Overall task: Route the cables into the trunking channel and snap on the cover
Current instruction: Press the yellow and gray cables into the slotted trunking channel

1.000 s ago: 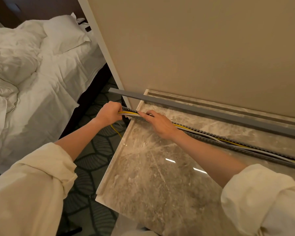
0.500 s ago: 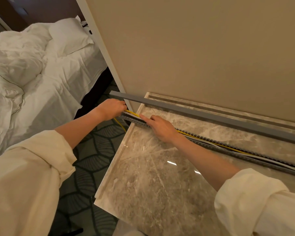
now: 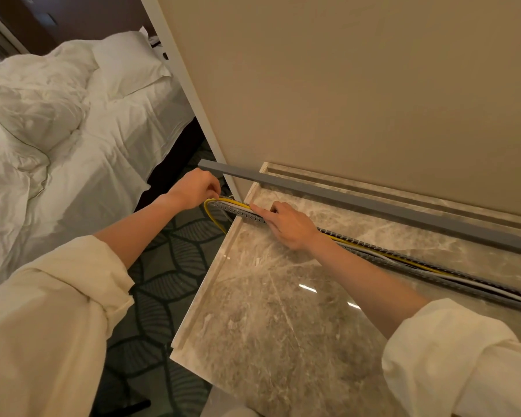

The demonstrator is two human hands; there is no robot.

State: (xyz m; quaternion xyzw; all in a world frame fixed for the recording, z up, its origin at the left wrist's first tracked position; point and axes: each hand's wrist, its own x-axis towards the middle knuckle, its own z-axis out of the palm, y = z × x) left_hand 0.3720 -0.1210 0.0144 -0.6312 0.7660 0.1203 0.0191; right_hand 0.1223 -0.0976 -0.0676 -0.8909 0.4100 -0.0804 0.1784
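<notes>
Marble makes up the countertop (image 3: 283, 326), and everything else sits in relation to it. Across its far part, running from the left edge off toward the right, lies the slotted grey channel (image 3: 433, 266), with its left end sticking out just past the countertop's left edge. A yellow cable (image 3: 403, 258) and a white cable (image 3: 478, 288) lie along the inside of the channel. At the left end the yellow cable comes out, loops and drops below the countertop's edge toward the patterned carpet (image 3: 163, 266). The grey cover (image 3: 373, 203) lies apart from the channel, farther back on the countertop near the beige wall (image 3: 343, 85), its left end overhanging the edge.

The left hand (image 3: 193, 188) is off the countertop's left edge, fingers curled and pinching the cables where they leave the channel. The right hand (image 3: 286, 224) rests on the channel near its left end, fingers extended and pressing down on the cables, grasping nothing. A bed (image 3: 73, 130) with white linen stands beyond the carpet, left of the countertop.
</notes>
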